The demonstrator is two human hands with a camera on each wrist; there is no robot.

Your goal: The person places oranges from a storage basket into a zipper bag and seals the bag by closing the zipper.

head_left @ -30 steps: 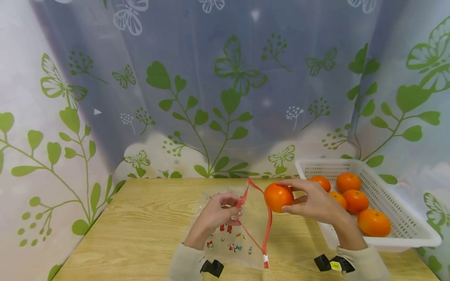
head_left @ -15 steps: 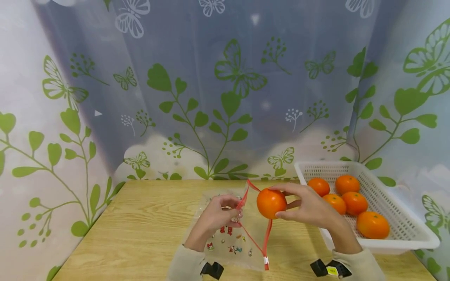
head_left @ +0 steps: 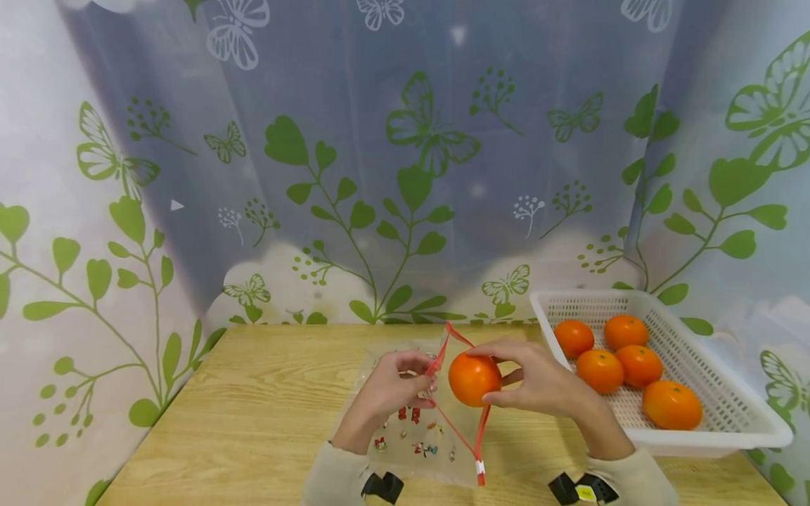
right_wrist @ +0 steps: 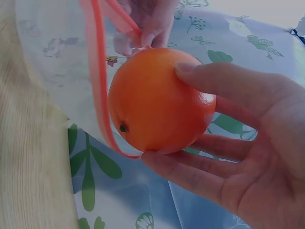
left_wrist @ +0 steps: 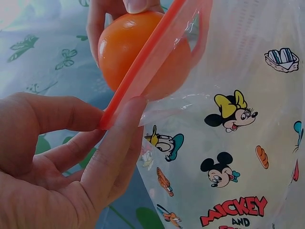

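Patterned cloth backdrop [head_left: 354,281], green leaves and butterflies on blue and white, behind everything. Wooden table [head_left: 253,414], pale grain, bearing the work. White basket [head_left: 715,441], slotted plastic, at the table's right, unmoved. Clear bag [head_left: 420,460], cartoon-printed, its red-edged mouth spread; I see no fruit in it. Left hand [head_left: 392,383], one: thumb and fingers drawn together, pinching the bag's red edge [left_wrist: 143,62], in much the same place as a second ago. Right hand [head_left: 534,376], one: thumb and fingers parted by about the fruit's breadth, curved round it and holding it by the tips, palm clear. Loose oranges [head_left: 640,366], five, resting in the basket. Held orange [head_left: 474,379], one, off the table: it has travelled leftward over the past second, away from the basket, and now stands at the bag's mouth, overlapping the far red edge in my head view; from here I cannot settle whether any of it is past the rim. I judge that shift brings the bagging to the point of entry, with release not yet due. White slider [head_left: 479,467], one, at the mouth's near end.
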